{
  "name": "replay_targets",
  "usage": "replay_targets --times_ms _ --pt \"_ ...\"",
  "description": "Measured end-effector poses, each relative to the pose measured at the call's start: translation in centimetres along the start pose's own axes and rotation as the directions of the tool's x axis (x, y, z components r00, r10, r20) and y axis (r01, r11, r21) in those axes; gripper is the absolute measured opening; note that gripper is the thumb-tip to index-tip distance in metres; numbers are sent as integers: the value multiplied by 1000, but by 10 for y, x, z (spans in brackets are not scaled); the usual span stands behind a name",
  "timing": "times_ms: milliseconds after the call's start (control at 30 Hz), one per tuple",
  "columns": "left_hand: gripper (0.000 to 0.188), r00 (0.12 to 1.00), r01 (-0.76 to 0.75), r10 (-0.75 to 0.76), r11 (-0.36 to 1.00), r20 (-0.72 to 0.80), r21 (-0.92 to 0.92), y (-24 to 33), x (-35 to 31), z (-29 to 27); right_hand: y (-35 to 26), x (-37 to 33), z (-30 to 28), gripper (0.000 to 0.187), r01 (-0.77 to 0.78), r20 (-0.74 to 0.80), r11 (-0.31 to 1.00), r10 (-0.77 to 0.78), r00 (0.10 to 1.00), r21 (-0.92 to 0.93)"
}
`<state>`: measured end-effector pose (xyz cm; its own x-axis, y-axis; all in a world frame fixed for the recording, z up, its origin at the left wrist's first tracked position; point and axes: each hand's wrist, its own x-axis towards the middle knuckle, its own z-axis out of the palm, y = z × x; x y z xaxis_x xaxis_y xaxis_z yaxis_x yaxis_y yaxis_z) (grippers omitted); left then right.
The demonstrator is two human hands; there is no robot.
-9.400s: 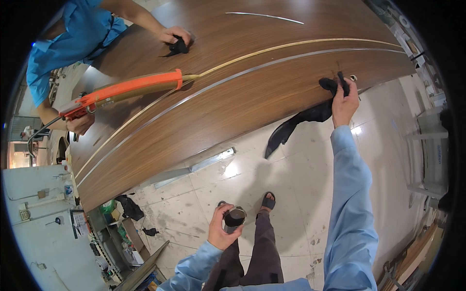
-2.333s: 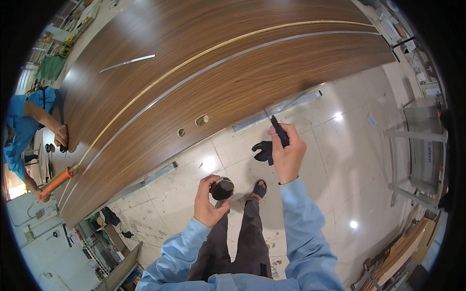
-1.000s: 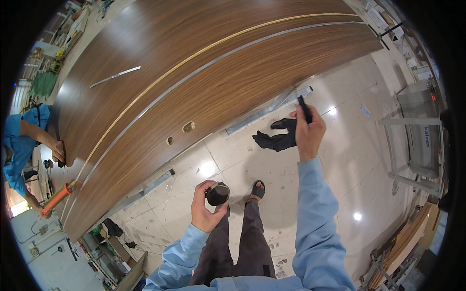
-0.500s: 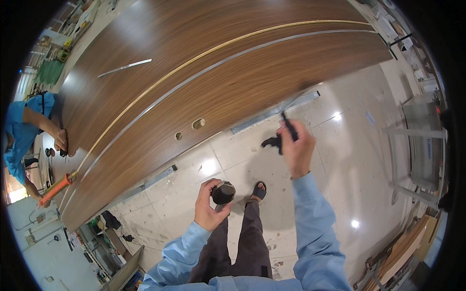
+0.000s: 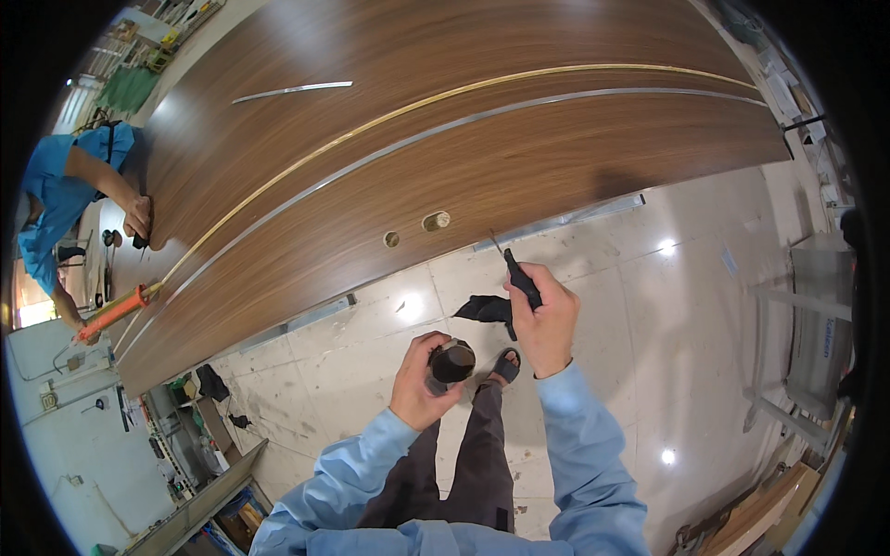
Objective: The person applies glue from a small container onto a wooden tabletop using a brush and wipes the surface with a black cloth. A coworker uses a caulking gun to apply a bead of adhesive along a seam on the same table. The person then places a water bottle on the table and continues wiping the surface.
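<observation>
In my left hand (image 5: 419,382) is a bottle-like container with a dark round top (image 5: 452,361), held upright in front of my legs. My right hand (image 5: 547,324) is closed around a black-handled tool (image 5: 522,281) with a thin pointed shaft, its tip near the board's edge. A black cloth (image 5: 484,308) hangs from the same hand. Beyond both hands lies a large brown wood-grain board (image 5: 547,130), with a round hole (image 5: 391,239) and an oval hole (image 5: 436,221) close to its near edge.
A gold strip (image 5: 408,109) and a silver strip (image 5: 389,151) run along the board; a short metal strip (image 5: 292,92) lies farther back. At left, a co-worker's hand (image 5: 137,218) rests on the board beside an orange caulking gun (image 5: 113,313). Grey metal frame (image 5: 788,310) stands at right.
My right hand has come nearer and slightly left, bringing the tool and cloth toward my left hand. The board has shifted rightward and down in view.
</observation>
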<state>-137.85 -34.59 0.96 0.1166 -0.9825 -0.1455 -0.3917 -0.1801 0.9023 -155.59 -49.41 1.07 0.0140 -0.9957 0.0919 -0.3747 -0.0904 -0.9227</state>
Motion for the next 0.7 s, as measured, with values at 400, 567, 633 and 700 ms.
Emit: replay_targets --times_ms 400,567,633,700 --pt "71 999 -15 16 999 -29 36 -11 -5 -10 -17 -7 13 16 -47 -37 999 47 998 -25" --pt "71 998 37 -39 999 -42 -31 -10 -7 -12 -6 -5 3 15 -144 -172 988 132 976 -60" --pt "69 998 19 -19 1000 -60 -2 -10 -7 -12 0 -9 4 20 -9 17 1000 9 1000 -5" --pt "67 998 0 1 1000 -62 17 -9 -5 -11 6 -6 3 13 58 31 996 -56 998 -61"
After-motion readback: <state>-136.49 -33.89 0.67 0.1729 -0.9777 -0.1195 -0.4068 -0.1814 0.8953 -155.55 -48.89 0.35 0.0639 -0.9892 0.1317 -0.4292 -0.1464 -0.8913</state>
